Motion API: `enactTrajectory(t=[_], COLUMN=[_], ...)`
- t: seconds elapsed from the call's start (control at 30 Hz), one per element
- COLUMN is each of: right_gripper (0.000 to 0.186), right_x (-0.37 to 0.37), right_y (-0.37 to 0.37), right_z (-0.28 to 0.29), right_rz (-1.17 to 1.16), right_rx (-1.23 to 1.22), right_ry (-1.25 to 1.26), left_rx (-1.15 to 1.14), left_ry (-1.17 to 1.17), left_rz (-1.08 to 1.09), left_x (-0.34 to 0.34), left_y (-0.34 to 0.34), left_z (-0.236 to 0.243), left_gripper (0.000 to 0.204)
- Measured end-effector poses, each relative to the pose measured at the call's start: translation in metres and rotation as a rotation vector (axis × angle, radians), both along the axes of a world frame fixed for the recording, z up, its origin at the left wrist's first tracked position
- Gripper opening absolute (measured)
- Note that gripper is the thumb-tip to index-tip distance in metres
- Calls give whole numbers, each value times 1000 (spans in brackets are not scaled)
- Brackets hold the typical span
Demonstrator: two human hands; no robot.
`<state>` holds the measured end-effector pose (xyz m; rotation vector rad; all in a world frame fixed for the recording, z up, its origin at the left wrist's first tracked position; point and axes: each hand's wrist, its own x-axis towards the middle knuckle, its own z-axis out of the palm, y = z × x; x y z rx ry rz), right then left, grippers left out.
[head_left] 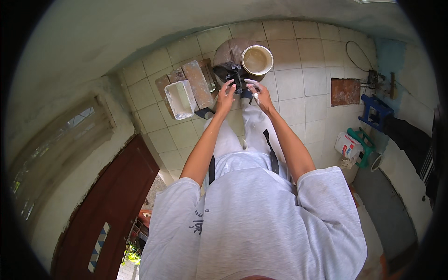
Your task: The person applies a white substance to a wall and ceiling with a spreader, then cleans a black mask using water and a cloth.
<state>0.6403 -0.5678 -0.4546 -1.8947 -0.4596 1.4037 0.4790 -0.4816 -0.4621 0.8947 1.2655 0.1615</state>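
My left hand (226,97) is stretched forward above my knees, its fingers apart and slightly bent. Level with it, my right hand (262,95) also has its fingers apart, with whitish smears on the fingertips. No object shows in either palm. A crumpled black plastic bag (227,71) lies just beyond my hands, part of it hanging into the gap between them. Whether any fingertip touches it I cannot tell. Just past my right hand stands a round cream bucket (257,60) with some pale stuff inside. To the left, a whitish rectangular tub (181,100) rests against a worn wooden stool (198,84).
Pale square tiles (292,111) cover the floor, with a reddish-brown patch (345,92) on the right. Along the right side are a blue plastic stool (374,112), a white container (349,145) and a green plastic item (364,145). A dark red door (109,205) is at lower left.
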Motion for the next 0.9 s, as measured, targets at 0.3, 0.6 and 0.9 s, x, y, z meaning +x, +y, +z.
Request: enactTrajectory(t=[0.3, 0.6, 0.9], right_gripper=[46, 62, 41], right_x=[13, 7, -10], right_y=[14, 16, 10], right_z=[-17, -5, -33], right_rz=[190, 101, -166], right_rx=[-15, 30, -67], right_ry=[177, 236, 600], left_rx=[-160, 90, 349], left_ry=[78, 262, 375], left_rz=[226, -5, -238], left_x=[16, -1, 12], left_y=[-2, 17, 22], left_z=[-32, -16, 1], left_gripper=[40, 36, 38])
